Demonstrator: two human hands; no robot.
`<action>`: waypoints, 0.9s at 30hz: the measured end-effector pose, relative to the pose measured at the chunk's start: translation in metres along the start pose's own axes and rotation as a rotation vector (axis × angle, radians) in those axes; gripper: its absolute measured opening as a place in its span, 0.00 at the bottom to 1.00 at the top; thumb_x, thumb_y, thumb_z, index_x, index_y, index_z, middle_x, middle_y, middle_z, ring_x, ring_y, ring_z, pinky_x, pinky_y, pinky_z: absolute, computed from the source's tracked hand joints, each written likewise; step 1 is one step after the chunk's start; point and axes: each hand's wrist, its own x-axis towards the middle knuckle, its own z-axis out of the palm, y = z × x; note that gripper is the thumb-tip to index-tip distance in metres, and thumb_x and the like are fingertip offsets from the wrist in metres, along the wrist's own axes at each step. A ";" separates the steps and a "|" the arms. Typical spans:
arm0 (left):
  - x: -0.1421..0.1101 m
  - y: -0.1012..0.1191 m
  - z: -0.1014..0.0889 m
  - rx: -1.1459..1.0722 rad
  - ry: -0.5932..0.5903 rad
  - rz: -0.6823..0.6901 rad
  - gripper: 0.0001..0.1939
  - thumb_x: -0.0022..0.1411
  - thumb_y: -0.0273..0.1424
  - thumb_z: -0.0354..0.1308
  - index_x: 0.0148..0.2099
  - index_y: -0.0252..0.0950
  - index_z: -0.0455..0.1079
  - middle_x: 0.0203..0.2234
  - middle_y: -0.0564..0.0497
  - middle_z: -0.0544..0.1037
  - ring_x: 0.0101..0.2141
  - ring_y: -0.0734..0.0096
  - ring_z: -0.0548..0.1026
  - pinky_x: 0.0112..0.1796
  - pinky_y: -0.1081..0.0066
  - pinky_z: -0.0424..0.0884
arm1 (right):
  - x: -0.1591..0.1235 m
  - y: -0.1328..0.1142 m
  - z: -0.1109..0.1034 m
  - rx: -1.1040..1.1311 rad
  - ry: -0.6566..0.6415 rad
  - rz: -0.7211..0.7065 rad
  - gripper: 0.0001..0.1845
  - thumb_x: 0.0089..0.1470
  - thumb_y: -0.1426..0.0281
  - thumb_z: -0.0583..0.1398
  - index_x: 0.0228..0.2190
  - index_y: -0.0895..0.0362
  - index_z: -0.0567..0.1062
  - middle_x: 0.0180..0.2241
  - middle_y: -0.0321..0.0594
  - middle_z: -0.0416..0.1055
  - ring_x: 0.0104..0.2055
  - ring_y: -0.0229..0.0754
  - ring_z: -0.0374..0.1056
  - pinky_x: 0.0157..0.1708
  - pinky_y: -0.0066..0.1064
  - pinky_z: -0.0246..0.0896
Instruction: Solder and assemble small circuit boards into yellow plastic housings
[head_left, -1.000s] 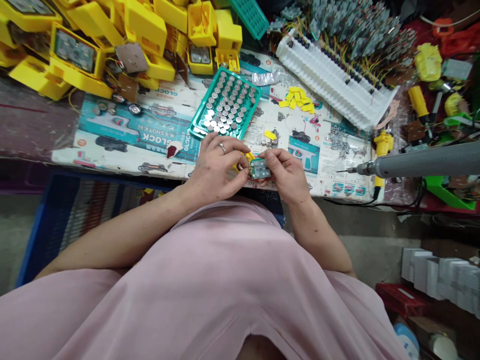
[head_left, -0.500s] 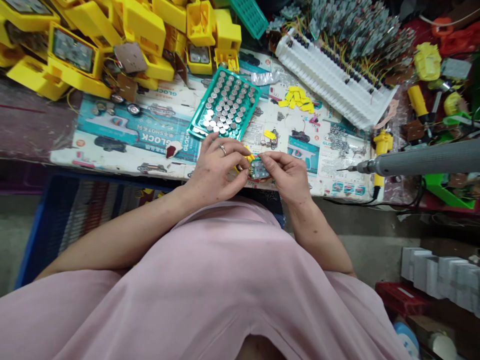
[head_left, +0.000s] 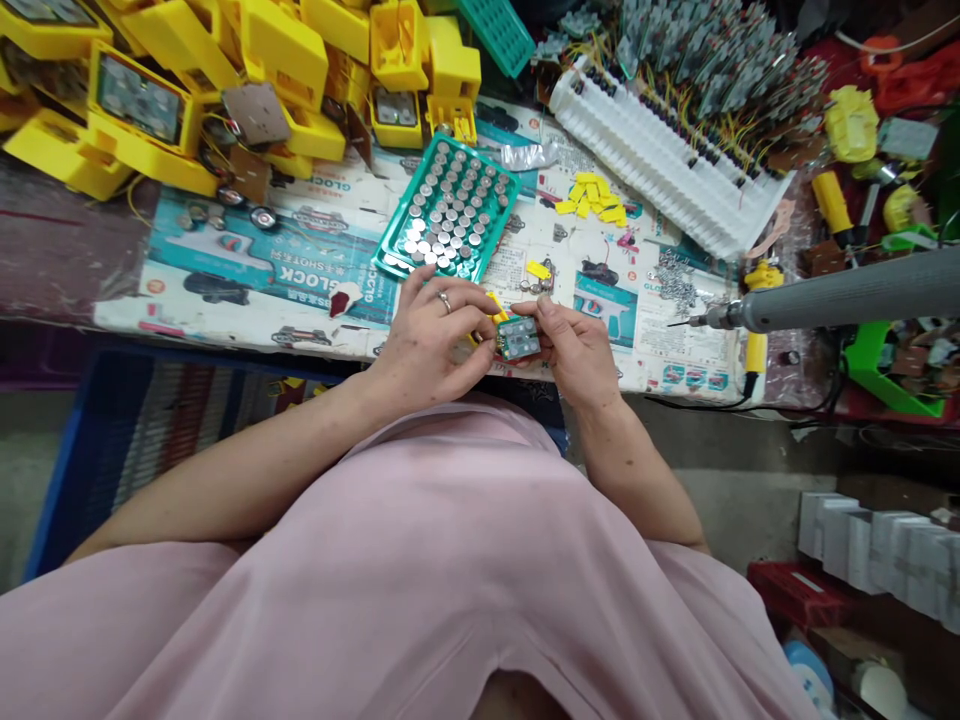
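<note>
The green board (head_left: pixel 520 341) lies between the left hand (head_left: pixel 435 345) pinching it and the right hand (head_left: pixel 581 352), grip unclear.

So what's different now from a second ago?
The screwdriver has moved slightly up in the view. The thumb of the right hand has slid back, leaving more of the circuit board in sight. The left hand stays at the board's left end, and the tray of metal discs hasn't moved.
</note>
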 end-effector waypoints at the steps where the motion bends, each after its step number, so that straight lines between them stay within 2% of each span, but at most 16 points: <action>1: 0.000 0.000 -0.001 0.010 -0.009 -0.007 0.05 0.61 0.33 0.55 0.32 0.42 0.68 0.42 0.52 0.82 0.50 0.60 0.76 0.62 0.47 0.57 | 0.000 0.000 0.000 0.014 -0.007 0.011 0.31 0.47 0.40 0.64 0.36 0.54 0.82 0.29 0.35 0.78 0.26 0.35 0.72 0.24 0.27 0.73; 5: -0.002 -0.001 -0.004 0.045 -0.008 0.008 0.05 0.61 0.34 0.54 0.32 0.43 0.68 0.41 0.52 0.82 0.50 0.59 0.76 0.62 0.46 0.58 | -0.006 -0.003 -0.002 0.011 -0.074 0.020 0.29 0.47 0.44 0.67 0.41 0.52 0.80 0.28 0.33 0.77 0.26 0.35 0.74 0.24 0.27 0.74; 9: -0.012 -0.008 -0.006 0.072 0.039 0.087 0.03 0.60 0.32 0.56 0.33 0.43 0.68 0.41 0.52 0.82 0.49 0.59 0.76 0.61 0.46 0.60 | -0.015 -0.004 -0.004 -0.037 -0.130 0.043 0.33 0.39 0.51 0.73 0.46 0.51 0.76 0.29 0.31 0.77 0.27 0.36 0.75 0.26 0.28 0.75; 13: -0.024 -0.012 -0.009 0.094 0.061 0.163 0.02 0.58 0.30 0.58 0.35 0.43 0.69 0.44 0.51 0.82 0.49 0.59 0.77 0.59 0.47 0.64 | -0.026 0.001 -0.005 -0.093 -0.139 0.000 0.29 0.40 0.54 0.73 0.42 0.53 0.76 0.31 0.34 0.79 0.28 0.37 0.76 0.29 0.29 0.76; 17: -0.032 -0.015 -0.015 0.153 0.062 0.088 0.12 0.56 0.36 0.60 0.44 0.44 0.68 0.52 0.47 0.78 0.50 0.56 0.77 0.58 0.45 0.65 | -0.033 0.006 -0.005 -0.131 -0.088 -0.057 0.25 0.41 0.55 0.74 0.38 0.52 0.75 0.30 0.33 0.78 0.27 0.35 0.75 0.29 0.29 0.75; 19: -0.034 -0.015 -0.016 0.153 0.068 0.135 0.18 0.55 0.38 0.61 0.48 0.44 0.67 0.54 0.45 0.78 0.50 0.55 0.77 0.58 0.46 0.66 | -0.034 0.007 -0.004 -0.123 -0.070 -0.062 0.24 0.40 0.56 0.74 0.34 0.52 0.72 0.28 0.31 0.77 0.26 0.34 0.74 0.28 0.27 0.73; 22: -0.032 -0.016 -0.013 0.154 0.015 0.212 0.21 0.56 0.39 0.62 0.52 0.44 0.66 0.52 0.47 0.79 0.51 0.56 0.77 0.59 0.46 0.65 | -0.035 0.006 0.001 -0.150 -0.062 -0.081 0.23 0.41 0.55 0.74 0.28 0.52 0.69 0.24 0.30 0.74 0.24 0.34 0.72 0.27 0.28 0.71; 24: -0.030 -0.016 -0.009 0.156 -0.055 0.224 0.20 0.58 0.39 0.61 0.52 0.44 0.67 0.49 0.49 0.81 0.51 0.57 0.77 0.59 0.47 0.65 | -0.036 0.003 0.005 -0.182 -0.092 -0.105 0.22 0.42 0.53 0.73 0.26 0.53 0.70 0.24 0.31 0.74 0.25 0.35 0.71 0.27 0.29 0.70; 27: -0.026 -0.016 -0.007 0.130 -0.060 0.256 0.15 0.61 0.35 0.58 0.51 0.45 0.69 0.44 0.52 0.83 0.47 0.61 0.79 0.58 0.51 0.67 | -0.036 -0.003 0.006 -0.232 -0.162 -0.141 0.18 0.48 0.52 0.69 0.29 0.52 0.75 0.26 0.33 0.77 0.26 0.36 0.73 0.29 0.31 0.70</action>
